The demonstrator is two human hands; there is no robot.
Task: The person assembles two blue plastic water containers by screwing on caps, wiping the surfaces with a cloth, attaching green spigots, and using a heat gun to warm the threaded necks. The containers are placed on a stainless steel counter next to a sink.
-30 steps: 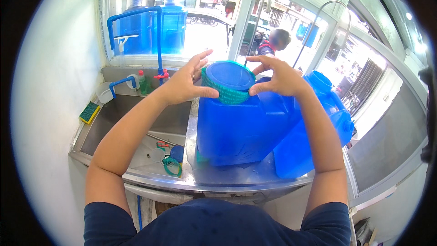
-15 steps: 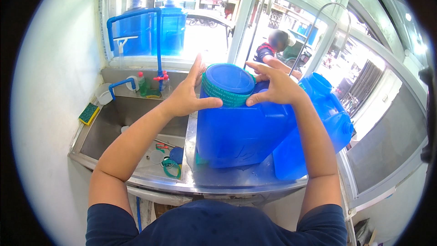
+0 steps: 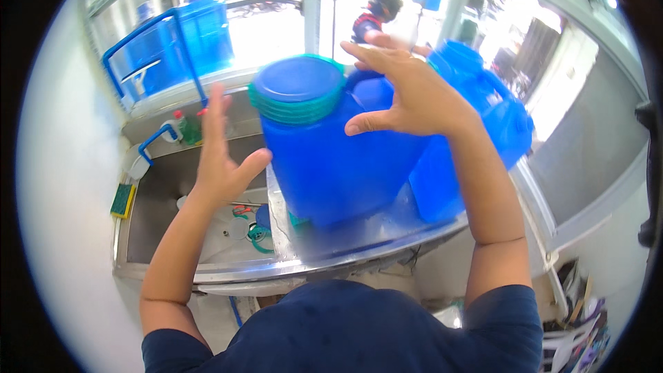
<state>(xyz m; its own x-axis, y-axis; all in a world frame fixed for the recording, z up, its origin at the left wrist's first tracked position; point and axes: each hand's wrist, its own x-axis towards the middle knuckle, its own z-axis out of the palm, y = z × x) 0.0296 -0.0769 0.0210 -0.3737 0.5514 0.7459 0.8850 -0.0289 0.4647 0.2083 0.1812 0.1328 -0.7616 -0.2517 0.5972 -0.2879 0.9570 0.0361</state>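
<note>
A large blue water container [image 3: 338, 166] stands upright on the steel counter, somewhat blurred. Its wide round blue lid [image 3: 300, 81] sits on the mouth, circled by a green ring [image 3: 297, 107]. My left hand [image 3: 224, 155] is off to the left of the container, thumb out and fingers stretched, apart from the lid. On the other side, my right hand [image 3: 407, 93] hovers over the container's top near its dark handle, fingers spread, holding nothing. A second blue container [image 3: 476, 110] stands behind and to the right, partly hidden by my right forearm.
The steel sink [image 3: 162, 228] at left holds green and blue lid parts [image 3: 259, 231]. A yellow-green sponge [image 3: 123, 200] lies on its edge, near blue pipes [image 3: 181, 55] and a green bottle [image 3: 188, 128]. Outside the window are blue bottles [image 3: 207, 34] and a helmeted person [image 3: 376, 17].
My hands have moved apart, away from the lid, the left going left and down. The view has shifted, so the containers appear higher. The person outside appears further left.
</note>
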